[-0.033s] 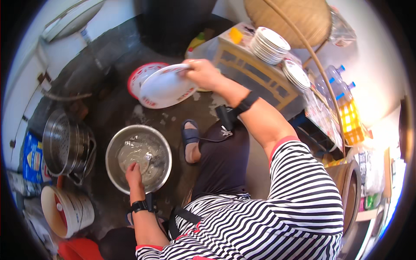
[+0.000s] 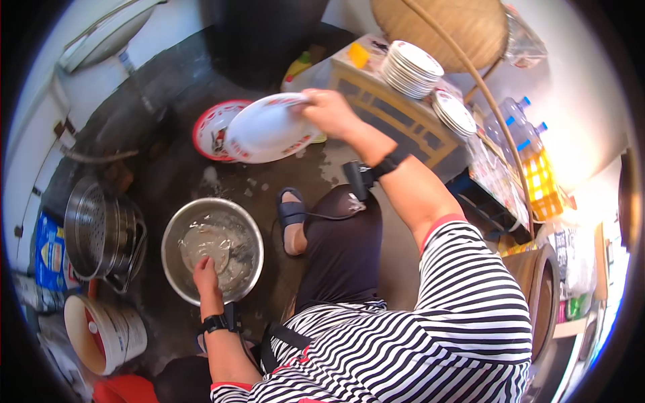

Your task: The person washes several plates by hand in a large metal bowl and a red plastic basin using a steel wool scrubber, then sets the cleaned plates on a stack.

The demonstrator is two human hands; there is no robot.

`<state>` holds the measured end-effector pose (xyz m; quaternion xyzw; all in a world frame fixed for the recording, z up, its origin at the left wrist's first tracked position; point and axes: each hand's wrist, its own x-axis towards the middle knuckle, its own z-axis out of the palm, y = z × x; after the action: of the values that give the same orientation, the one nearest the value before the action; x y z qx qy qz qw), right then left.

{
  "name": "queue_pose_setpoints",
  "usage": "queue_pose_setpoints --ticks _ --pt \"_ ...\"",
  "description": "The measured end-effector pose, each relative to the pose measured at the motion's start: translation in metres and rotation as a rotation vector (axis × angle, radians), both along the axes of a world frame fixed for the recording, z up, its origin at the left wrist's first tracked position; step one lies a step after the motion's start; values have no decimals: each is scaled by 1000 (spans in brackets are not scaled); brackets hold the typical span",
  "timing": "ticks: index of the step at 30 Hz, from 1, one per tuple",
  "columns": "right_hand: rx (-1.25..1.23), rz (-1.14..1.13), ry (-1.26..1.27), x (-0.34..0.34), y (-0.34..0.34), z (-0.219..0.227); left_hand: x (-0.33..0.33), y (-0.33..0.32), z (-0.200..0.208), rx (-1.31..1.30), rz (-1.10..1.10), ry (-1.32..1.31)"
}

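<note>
My right hand (image 2: pixel 330 114) grips the rim of a white oval plate (image 2: pixel 259 138) with a reddish pattern along its edge. The plate is tilted in the air, partly in front of a red-rimmed enamel basin (image 2: pixel 200 134) on the floor. My left hand (image 2: pixel 207 277) is over the near part of a steel basin (image 2: pixel 169 258) of water. Its fingers are drawn together beside a pale round shape (image 2: pixel 201 243) under the water. Whatever they may hold is hidden.
A stack of white plates (image 2: pixel 411 70) and a second low stack (image 2: pixel 455 114) stand on a cabinet at the right. Left of the steel basin are a perforated steamer pot (image 2: pixel 101 228) and a white bucket (image 2: pixel 121 336). My sandalled foot (image 2: pixel 292 218) rests between basin and cabinet.
My right hand and the plate have shifted slightly right, baring more of the red-rimmed basin. My left hand stays at the steel basin. The whole view has shifted a little.
</note>
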<state>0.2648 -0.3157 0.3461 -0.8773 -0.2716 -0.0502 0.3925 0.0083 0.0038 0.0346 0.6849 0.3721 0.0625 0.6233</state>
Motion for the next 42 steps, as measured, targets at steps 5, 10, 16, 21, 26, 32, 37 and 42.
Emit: queue_pose_setpoints --ticks 5,10,16,21,26,32,37,42 --pt "586 -599 92 -17 -169 5 -1 1 -18 -7 -26 46" --pt "1321 -783 -110 -19 -334 -14 -2 6 -42 -1 -57 74" --pt "1836 -1482 -135 8 -427 2 -8 8 -43 -90 -24 192" --pt "1846 -1548 -149 34 -449 -11 -23 15 -38 -77 9 191" --pt "870 -1772 542 58 -530 -35 -27 -2 -44 -133 24 198" --pt "39 -1221 144 65 -498 -42 -46 31 -90 181 -31 310" --pt "656 -1123 800 91 -501 -34 -16 -11 -44 165 -109 310" --pt "467 -905 939 107 -329 -27 -16 -13 -38 -31 4 354"
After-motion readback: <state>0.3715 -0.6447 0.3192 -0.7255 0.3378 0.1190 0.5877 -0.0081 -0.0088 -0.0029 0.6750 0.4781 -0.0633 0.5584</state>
